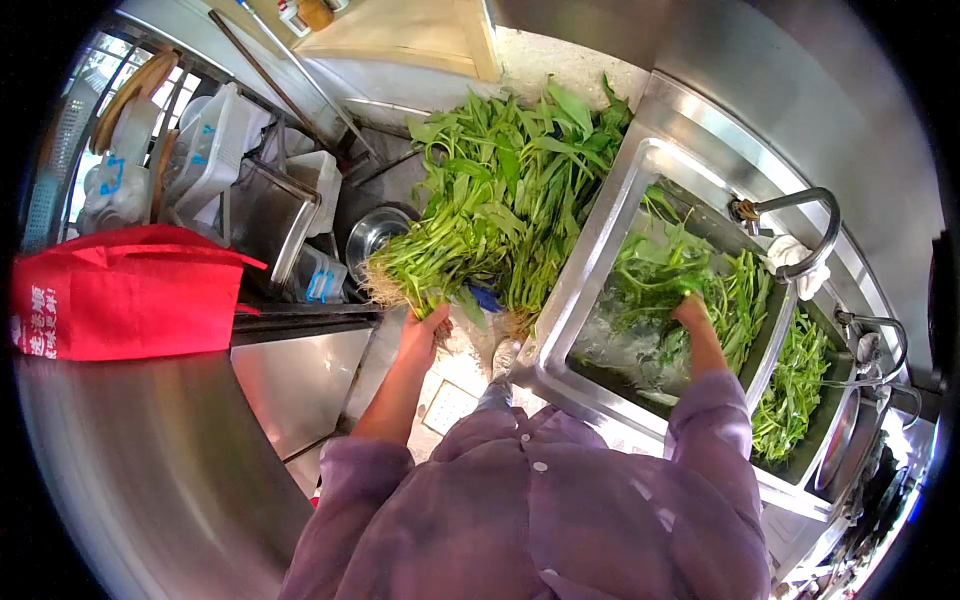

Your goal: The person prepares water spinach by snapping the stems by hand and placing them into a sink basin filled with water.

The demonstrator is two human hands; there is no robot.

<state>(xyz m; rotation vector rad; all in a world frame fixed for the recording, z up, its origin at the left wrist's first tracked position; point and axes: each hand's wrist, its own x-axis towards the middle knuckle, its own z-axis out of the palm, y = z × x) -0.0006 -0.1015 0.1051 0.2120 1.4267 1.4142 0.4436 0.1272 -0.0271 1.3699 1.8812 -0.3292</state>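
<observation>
My left hand (426,328) is closed round the stem ends of some leafy greens (480,200), at the lower edge of a large heap beside the sink. Pale roots show just left of the fingers. My right hand (690,310) reaches into the water of the steel sink (575,270), its fingers closed on wet greens (660,265) and partly hidden by them. More greens lie along the right side of that basin. Water around the hand is foamy and stirred.
A second basin with cut greens (795,390) adjoins on the right, below curved faucets (830,215). At left are a red bag (130,295), a metal bowl (378,232), and white plastic baskets (212,150). A shoe (505,357) shows on the floor.
</observation>
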